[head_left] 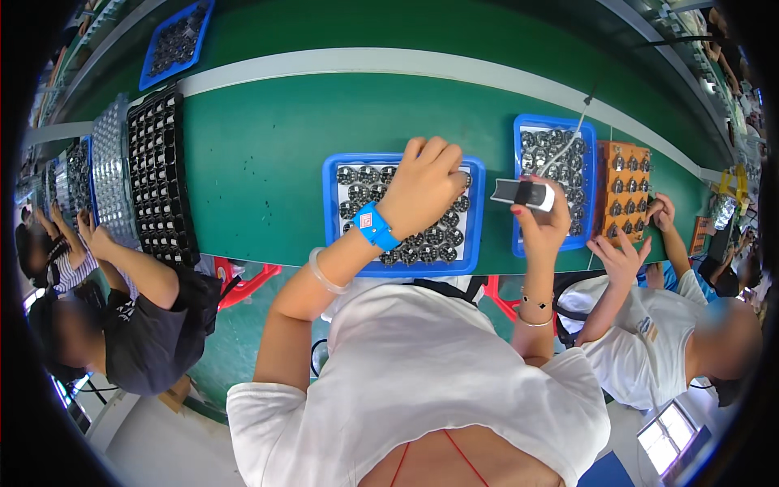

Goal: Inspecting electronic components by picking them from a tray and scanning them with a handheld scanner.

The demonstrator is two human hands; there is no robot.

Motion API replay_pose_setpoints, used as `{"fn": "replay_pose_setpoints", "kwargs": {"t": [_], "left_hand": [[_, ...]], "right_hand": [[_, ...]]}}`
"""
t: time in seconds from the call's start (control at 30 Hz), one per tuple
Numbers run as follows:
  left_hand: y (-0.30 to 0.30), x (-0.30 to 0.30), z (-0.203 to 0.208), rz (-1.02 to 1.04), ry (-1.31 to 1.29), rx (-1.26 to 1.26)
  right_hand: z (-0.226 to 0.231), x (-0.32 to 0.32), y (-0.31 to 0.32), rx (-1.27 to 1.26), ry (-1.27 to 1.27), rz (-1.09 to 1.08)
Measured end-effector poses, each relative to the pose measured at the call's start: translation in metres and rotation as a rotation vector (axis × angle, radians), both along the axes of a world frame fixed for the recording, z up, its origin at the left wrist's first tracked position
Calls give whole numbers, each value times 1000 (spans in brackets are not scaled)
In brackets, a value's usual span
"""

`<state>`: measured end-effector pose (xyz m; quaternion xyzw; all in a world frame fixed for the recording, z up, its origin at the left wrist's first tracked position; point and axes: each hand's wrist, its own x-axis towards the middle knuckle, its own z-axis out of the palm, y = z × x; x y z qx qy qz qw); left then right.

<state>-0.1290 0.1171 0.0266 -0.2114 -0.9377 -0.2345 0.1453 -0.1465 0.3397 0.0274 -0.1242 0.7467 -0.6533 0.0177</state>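
My left hand (425, 185), with a blue band on its wrist, is over the right half of a blue tray (331, 211). Its fingers are bent and drawn together, and whatever may be in them is hidden. Small round black-and-silver parts (434, 237) stand in rows in that tray, several covered by the hand. To the right, my right hand (545, 221) is closed around a small white-and-black handheld device (526, 193) with a flat silvery end pointing left. This device is raised between the blue tray and a second blue tray (518, 235) of similar parts.
An orange block (607, 191) holding similar parts stands at the right, with a co-worker's hands (623, 256) at it. A thin pale cable (578, 126) crosses the second tray. Black trays (158, 178) and another co-worker (162, 325) are at the left. A blue tray (150, 71) sits far left.
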Motion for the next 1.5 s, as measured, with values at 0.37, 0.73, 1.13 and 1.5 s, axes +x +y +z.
{"fn": "replay_pose_setpoints", "kwargs": {"t": [0.37,0.73,1.13,1.5], "left_hand": [[6,19,4,-98,-70,85],[4,24,15,-53,-54,191],[6,19,6,-11,-103,80],[-1,37,16,-152,-107,175]], "right_hand": [[16,9,-7,369,297,202],[4,13,-5,339,277,217],[7,23,12,141,118,91],[11,30,-7,359,314,253]]}}
